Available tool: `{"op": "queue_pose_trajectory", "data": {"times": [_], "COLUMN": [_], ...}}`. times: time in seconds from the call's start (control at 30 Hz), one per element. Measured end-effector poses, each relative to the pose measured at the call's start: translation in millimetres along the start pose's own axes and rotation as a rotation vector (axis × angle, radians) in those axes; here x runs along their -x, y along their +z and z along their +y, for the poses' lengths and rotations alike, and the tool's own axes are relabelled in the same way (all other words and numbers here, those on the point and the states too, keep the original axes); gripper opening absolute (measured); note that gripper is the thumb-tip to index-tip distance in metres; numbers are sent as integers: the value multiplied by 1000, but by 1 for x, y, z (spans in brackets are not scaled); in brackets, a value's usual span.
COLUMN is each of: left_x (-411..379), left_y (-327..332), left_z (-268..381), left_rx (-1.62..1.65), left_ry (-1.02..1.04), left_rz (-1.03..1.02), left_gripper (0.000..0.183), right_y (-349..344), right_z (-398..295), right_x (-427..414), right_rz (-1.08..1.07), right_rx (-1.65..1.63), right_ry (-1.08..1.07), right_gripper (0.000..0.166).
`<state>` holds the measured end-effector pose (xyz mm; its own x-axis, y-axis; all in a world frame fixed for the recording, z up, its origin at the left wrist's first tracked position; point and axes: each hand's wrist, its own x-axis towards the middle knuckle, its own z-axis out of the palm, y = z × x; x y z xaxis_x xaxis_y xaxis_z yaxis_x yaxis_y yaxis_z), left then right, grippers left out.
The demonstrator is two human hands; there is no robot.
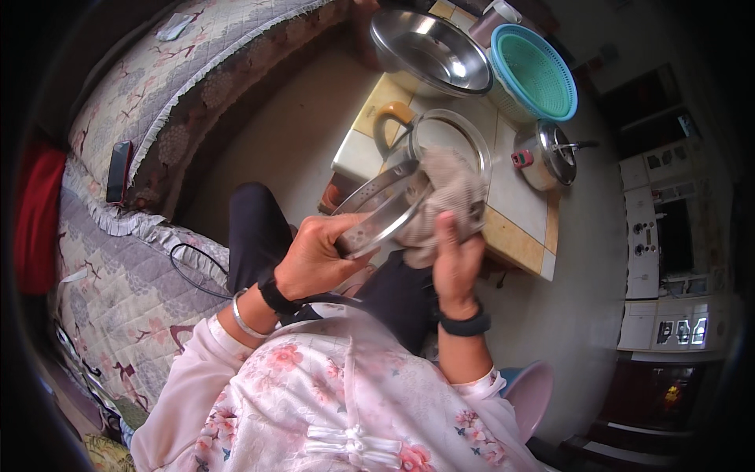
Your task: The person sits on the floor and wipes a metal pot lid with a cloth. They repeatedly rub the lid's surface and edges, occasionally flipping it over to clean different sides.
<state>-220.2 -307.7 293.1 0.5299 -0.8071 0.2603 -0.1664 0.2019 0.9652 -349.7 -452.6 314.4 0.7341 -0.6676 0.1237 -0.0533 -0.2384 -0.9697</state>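
Note:
My left hand (321, 251) grips the rim of a round metal steamer tray (377, 227) with small holes, tilted up over my lap. A striped, brownish cloth (451, 197) is in my right hand (457, 253), its near part against the tray's right side; the cloth is slightly blurred. Just beyond the tray, a round glass lid (483, 141) with a clear rim lies on the tiled table (525, 203). An orange-and-grey curved handle (392, 121) shows at the lid's left; what it belongs to is partly hidden.
On the table's far side are a large steel basin (430, 50), nested plastic colanders (534, 74) and a lidded steel pot (545, 156). A quilted sofa (118, 253) stands left, bearing a phone (119, 172). A pink plastic basin (534, 392) is by my right elbow.

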Motion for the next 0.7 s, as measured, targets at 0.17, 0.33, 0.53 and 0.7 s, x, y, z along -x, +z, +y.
{"op": "queue_pose_trajectory", "data": {"times": [0.17,0.33,0.53,0.7], "left_x": [-4,9,7,10], "left_y": [3,-2,3,5], "left_z": [-21,-9,-6,-35], "left_rx": [33,-75,-93,22], "left_ry": [172,-117,145,7], "left_rz": [104,-50,-17,11], "left_gripper": [22,31,17,27], "right_y": [41,22,19,38], "right_z": [-14,-9,-7,-4], "right_x": [14,-10,-18,5], "right_rz": [-40,37,296,-50], "right_rx": [465,261,24,531], "right_ry": [-690,-461,-262,-796], "right_gripper": [55,55,24,39]}}
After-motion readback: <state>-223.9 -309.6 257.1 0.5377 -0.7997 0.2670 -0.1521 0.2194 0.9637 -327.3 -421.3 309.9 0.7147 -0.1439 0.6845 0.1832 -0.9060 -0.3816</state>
